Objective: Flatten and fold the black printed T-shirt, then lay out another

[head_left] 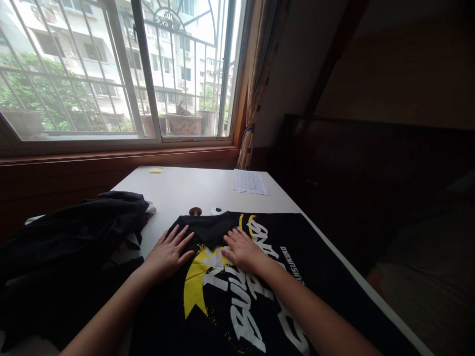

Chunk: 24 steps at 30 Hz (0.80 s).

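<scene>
The cloth [319, 301] lies on the white counter [185, 183], from the center of the frame to the bottom and lower right. It is black, matte and soft, with large brush-style white lettering set aslant, smaller block letters to the right of it, and a yellow ribbon shape with a speckled edge. At the upper edge of the cloth, a plain black flap [210, 228] is turned down to a point over the print.

The left hand [166, 254] rests palm down at the left side of the flap; its fingers are spread apart. The right hand [243, 249] is placed palm down at the right side of the flap, over the print; its fingers are slightly parted, with the thumb apart from them.

A heap [92, 222] of crumpled dark fabric, with some white portions, occupies the lower left of the frame. Just above the cloth are a round hole [195, 211] in the counter and, beside it, a small round white item [217, 211]. The counter surface is smooth. Thin printed paper [250, 182] lies flat near its far right corner; a small yellow slip [156, 170] lies near its far left edge. Across the upper left of the frame is a sliding window [148, 140] with metal bars outside; a patterned curtain [256, 89], gathered by a tie, hangs at its right.
</scene>
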Each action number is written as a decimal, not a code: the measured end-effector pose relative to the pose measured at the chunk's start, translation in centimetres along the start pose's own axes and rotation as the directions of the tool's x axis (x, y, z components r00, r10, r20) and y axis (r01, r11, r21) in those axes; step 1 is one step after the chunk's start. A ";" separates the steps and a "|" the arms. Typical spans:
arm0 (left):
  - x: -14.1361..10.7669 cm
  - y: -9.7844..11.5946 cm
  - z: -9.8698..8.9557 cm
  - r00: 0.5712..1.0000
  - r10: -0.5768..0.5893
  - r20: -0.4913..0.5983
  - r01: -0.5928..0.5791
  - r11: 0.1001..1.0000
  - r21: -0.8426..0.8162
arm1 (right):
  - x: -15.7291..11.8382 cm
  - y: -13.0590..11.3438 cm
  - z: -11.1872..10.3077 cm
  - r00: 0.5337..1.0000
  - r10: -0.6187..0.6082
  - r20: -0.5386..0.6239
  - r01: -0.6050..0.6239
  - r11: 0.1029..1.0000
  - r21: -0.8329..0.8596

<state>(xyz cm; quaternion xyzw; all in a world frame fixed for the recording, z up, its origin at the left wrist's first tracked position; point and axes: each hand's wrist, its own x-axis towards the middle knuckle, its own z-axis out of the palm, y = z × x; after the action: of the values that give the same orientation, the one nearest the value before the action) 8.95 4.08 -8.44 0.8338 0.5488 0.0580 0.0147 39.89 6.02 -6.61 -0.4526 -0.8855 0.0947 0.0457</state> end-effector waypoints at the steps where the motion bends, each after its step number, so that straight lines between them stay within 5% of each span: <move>1: 0.0 -0.2 0.0 1.000 -0.014 0.007 0.014 1.000 0.000 | -0.3 0.4 -0.1 1.000 0.018 0.015 -0.018 1.000 0.006; 13: 0.0 -0.6 0.5 0.989 -0.145 0.020 0.145 0.989 0.028 | -3.2 8.7 -1.3 0.955 0.295 -0.004 -0.295 0.955 -0.032; 18: 0.3 -0.8 1.0 0.979 -0.198 -0.039 0.200 0.978 0.060 | -2.0 8.7 -1.4 0.954 0.296 -0.052 -0.296 0.955 -0.002; 24: 0.4 -0.8 1.1 0.972 -0.231 -0.043 0.234 0.969 0.075 | 1.9 6.5 -0.5 0.991 0.092 -0.101 -0.089 0.995 0.032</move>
<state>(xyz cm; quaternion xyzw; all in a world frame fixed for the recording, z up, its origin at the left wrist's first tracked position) 8.53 4.83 -9.58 0.7627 0.6447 0.0483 -0.0210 44.02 11.34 -7.53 -0.4959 -0.8591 0.0856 0.0930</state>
